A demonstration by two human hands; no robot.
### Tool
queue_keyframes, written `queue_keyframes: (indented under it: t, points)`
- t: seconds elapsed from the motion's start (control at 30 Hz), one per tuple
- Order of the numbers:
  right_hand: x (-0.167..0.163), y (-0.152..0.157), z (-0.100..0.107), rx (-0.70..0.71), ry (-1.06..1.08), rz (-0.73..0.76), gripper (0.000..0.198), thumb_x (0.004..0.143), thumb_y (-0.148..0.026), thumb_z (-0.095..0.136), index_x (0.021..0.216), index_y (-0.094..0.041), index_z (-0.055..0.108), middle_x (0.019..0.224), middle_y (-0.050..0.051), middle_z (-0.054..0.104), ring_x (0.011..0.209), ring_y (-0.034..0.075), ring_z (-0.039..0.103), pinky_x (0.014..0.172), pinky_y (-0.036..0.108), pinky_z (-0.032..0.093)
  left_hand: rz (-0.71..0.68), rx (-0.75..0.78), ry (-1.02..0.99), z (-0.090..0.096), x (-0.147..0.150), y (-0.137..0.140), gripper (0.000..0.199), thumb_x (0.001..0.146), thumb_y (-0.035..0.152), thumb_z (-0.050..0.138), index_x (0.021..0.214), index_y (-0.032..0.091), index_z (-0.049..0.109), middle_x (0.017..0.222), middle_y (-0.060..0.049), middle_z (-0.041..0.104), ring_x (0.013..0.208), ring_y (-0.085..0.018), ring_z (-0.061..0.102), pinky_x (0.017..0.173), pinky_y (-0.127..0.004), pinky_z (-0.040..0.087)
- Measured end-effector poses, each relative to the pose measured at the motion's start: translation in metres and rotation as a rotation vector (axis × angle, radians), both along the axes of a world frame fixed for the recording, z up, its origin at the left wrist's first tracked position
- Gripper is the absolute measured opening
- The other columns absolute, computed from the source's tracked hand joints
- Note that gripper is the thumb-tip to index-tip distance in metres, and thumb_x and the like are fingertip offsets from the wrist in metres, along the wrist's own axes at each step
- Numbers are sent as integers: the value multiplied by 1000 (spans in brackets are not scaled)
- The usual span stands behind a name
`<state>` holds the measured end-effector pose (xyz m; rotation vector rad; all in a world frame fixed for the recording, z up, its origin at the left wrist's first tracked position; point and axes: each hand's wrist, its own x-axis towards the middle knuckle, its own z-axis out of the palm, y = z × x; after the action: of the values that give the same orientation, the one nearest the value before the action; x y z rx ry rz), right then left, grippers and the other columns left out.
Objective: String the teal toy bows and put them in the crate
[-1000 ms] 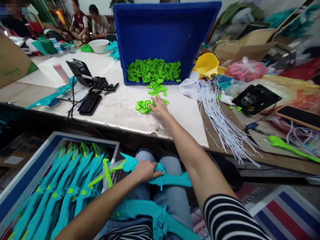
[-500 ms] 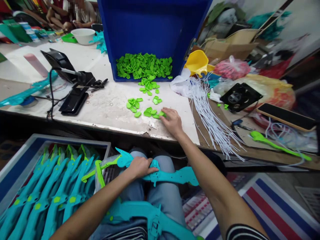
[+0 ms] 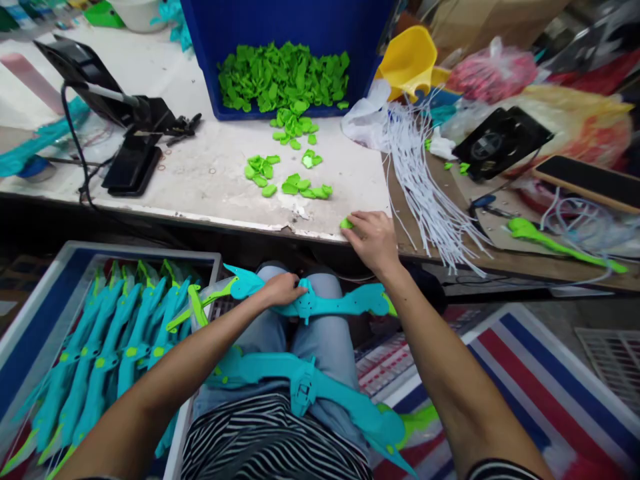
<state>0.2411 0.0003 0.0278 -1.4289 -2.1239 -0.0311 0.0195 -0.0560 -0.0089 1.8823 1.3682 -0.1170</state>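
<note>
My left hand [image 3: 281, 289] is closed around a teal plastic toy bow [image 3: 333, 306] that lies across my knees, near its middle. Over the table's front edge, my right hand [image 3: 374, 241] pinches a small green plastic piece [image 3: 346, 223] between thumb and fingers. A second teal toy bow [image 3: 267, 365] rests across my lap, nearer to my body. Loose green pieces [image 3: 299, 185] lie in small groups on the tabletop, beyond my right hand. More of them fill the front of a tipped blue bin [image 3: 215, 87].
A crate [image 3: 203, 249] at left holds several teal bows. On the table are a black phone stand [image 3: 133, 163], a bundle of white cords [image 3: 417, 180], a yellow scoop [image 3: 411, 61], a black fan [image 3: 503, 142] and a phone [image 3: 595, 183]. Another striped crate [image 3: 525, 373] stands at lower right.
My right hand has drawn back from the group of green pieces towards the table edge, with one piece in its fingers. The left hand still grips the bow. The view has tilted down.
</note>
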Motion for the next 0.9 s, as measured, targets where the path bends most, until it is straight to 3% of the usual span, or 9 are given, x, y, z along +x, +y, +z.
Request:
queue_keyframes:
  t: [0.1,0.23,0.4,0.53,0.73,0.8,0.9]
  points:
    - [-14,-45,-7,-63,112,193,26,91,-37,53,103,-20,68,112,10,69,103,26,59,89,44,47,75,-15,-111,-3,-4,5,25,84,32,52,78,14,67,75,-7,68,72,-19,60,64,-26,41]
    - [-32,-102,-35,-216,101,412,24,94,-31,49,104,-22,68,113,8,69,102,24,61,84,43,51,112,-125,-252,-4,-9,9,24,82,26,50,65,14,62,55,3,53,55,-11,44,54,-22,32]
    - [-41,-110,-62,-232,123,459,25,94,-29,48,107,-21,68,116,10,68,110,25,60,89,45,52,189,-238,-330,-8,-12,10,29,82,34,51,61,15,57,48,5,38,49,-10,32,48,-23,23]
    - [-44,-107,-67,-260,204,427,24,93,-28,50,108,-21,68,116,11,68,112,25,60,92,44,52,177,-320,-390,-6,-14,9,34,83,44,52,67,15,58,51,5,39,51,-10,31,47,-23,23]
    - [-50,-117,-76,-369,333,269,23,91,-37,53,99,-21,68,129,13,59,117,26,57,97,45,49,186,-263,-396,-4,-10,4,33,72,46,66,72,16,53,61,4,47,59,-11,42,50,-22,29]
    - [-50,-115,-78,-457,342,192,28,88,-40,57,106,-21,65,128,13,60,114,26,59,93,45,50,203,-277,-409,-5,-8,2,33,70,46,67,75,16,54,62,4,47,58,-11,42,50,-21,30]
    - [-49,-106,-77,-601,225,133,53,83,-41,63,130,-19,51,119,13,64,108,27,61,91,46,48,245,-291,-427,-6,-6,1,34,68,45,68,79,15,55,63,5,49,59,-11,43,51,-21,32]
